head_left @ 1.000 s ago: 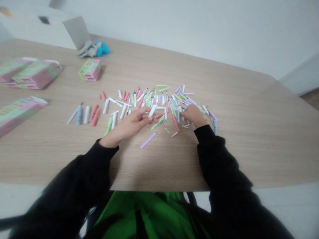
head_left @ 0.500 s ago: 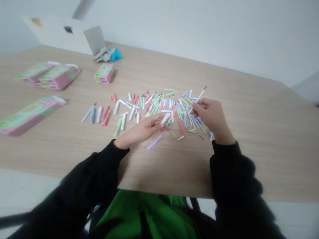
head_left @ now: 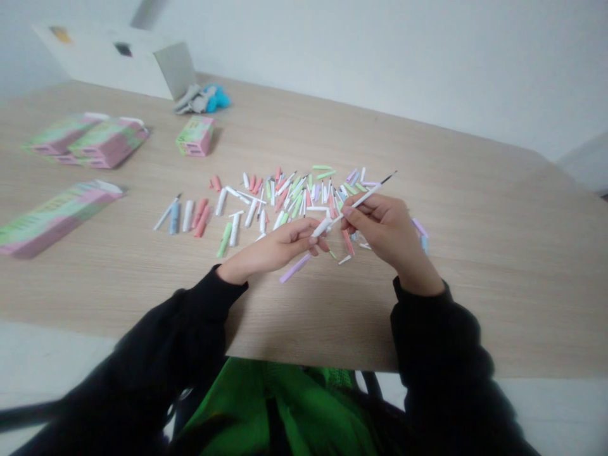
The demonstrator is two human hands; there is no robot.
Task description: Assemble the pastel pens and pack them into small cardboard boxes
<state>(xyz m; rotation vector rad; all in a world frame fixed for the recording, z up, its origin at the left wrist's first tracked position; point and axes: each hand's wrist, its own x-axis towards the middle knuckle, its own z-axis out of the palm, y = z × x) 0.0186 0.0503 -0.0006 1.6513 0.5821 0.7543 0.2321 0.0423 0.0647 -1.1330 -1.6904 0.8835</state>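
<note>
My left hand (head_left: 294, 244) is closed on a short white pen barrel (head_left: 322, 227), held tilted between thumb and fingers just above the table. My right hand (head_left: 380, 231) pinches a thin white pen refill (head_left: 365, 195) with a long dark tip that points up and to the right. The refill's lower end is at the upper end of the barrel; whether it is inside cannot be made out. Behind and below both hands lies a loose spread of pen parts (head_left: 299, 193) in white, green, red, blue and purple. A purple piece (head_left: 294, 269) rests in front of my left hand.
To the left, several coloured barrels, among them a red one (head_left: 202, 221), lie side by side. Pink and green boxes (head_left: 109, 142) are stacked farther left, with a long box (head_left: 61, 215) nearer. A grey and blue bundle (head_left: 202, 99) sits by a white carton (head_left: 104, 60).
My right hand has brought the refill leftward and down to the white barrel. My left hand stays nearly in place with the barrel. The view has shifted slightly.
</note>
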